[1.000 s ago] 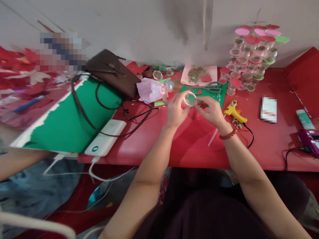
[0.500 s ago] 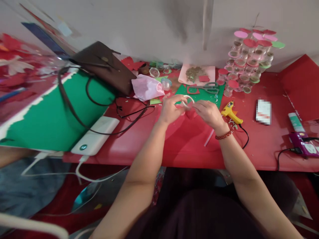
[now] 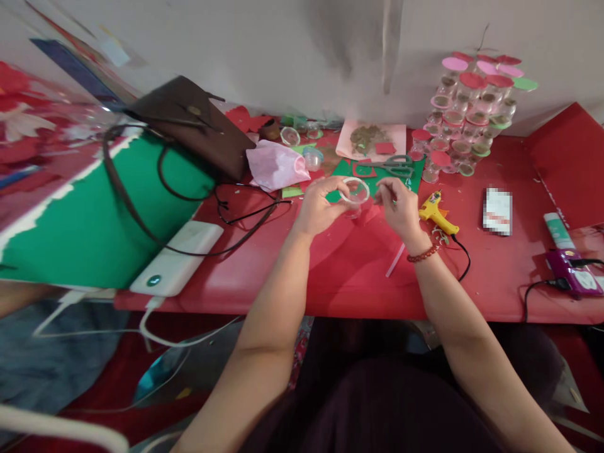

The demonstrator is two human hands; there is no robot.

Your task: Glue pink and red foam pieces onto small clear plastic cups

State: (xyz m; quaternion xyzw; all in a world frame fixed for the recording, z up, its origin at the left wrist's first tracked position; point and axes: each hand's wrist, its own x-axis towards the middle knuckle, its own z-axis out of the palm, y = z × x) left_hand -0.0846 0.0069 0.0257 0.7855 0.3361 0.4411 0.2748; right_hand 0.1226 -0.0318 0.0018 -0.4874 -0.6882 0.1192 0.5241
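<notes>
A small clear plastic cup (image 3: 355, 192) with a white rim is held by my left hand (image 3: 322, 204), thumb and fingers on its rim. Just to the cup's right is my right hand (image 3: 397, 206), its fingers curled and pressed together; anything between the fingertips is too small to make out. Red paper (image 3: 358, 264) lies below both hands. A yellow glue gun (image 3: 438, 214) rests right of my right hand, and grey scissors (image 3: 394, 165) lie on green paper (image 3: 344, 170) behind the hands.
Stacked clear cups (image 3: 465, 119) stand at the back right. A phone (image 3: 497, 212), glue stick (image 3: 559, 231) and purple power socket (image 3: 574, 272) are on the right. At left are a dark bag (image 3: 198, 126), white power bank (image 3: 177, 259) and glasses (image 3: 250, 217). A pink bag (image 3: 276, 165) sits behind my left hand.
My right hand has moved away from the cup's rim, opening a gap between the hands. The cup's round opening now shows more fully in my left hand.
</notes>
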